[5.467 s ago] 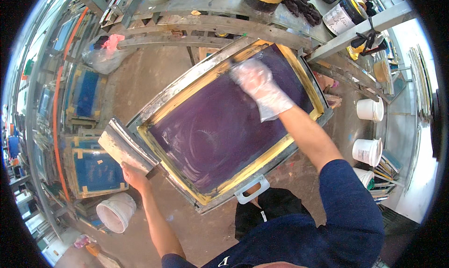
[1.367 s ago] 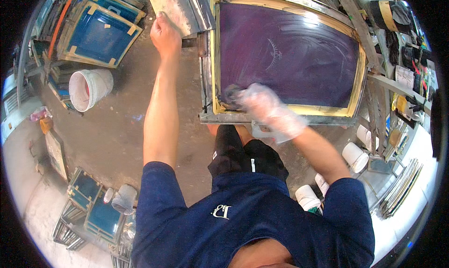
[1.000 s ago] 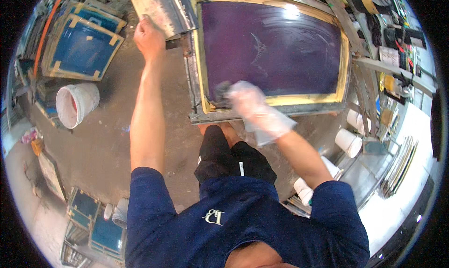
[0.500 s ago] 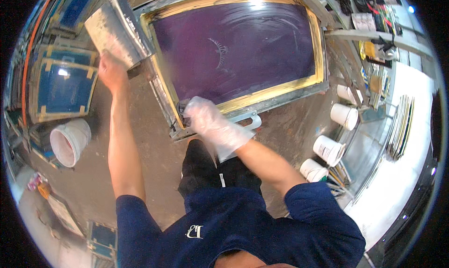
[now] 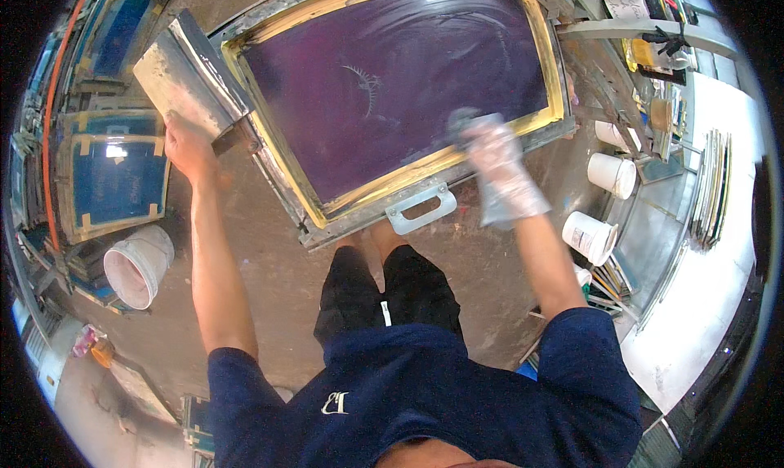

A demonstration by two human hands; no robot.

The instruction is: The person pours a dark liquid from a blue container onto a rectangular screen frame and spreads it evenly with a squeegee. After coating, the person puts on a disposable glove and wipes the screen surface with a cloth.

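A large purple printing screen [image 5: 392, 100] in a frame edged with yellow tape [image 5: 441, 159] lies in front of me, a pale fern-like mark on its mesh. My right hand [image 5: 498, 153], in a loose clear plastic glove, presses a dark rag [image 5: 464, 127] to the screen near its near-right edge; motion blurs both. My left hand [image 5: 191, 148] grips the near edge of a pale, ink-stained flat board [image 5: 181, 80] at the frame's left side. A grey metal handle [image 5: 420, 210] juts from the frame's near side.
A white bucket [image 5: 137, 265] stands on the brown floor at left, beside stacked blue screens [image 5: 122, 174]. More white buckets [image 5: 611, 176] line the right, near a white-topped table [image 5: 686, 305]. A grey metal bar [image 5: 645, 33] crosses at the upper right.
My gloved right hand has swept from the screen's near-left corner rightward and away along its near edge with the rag. My left hand keeps its hold on the board.
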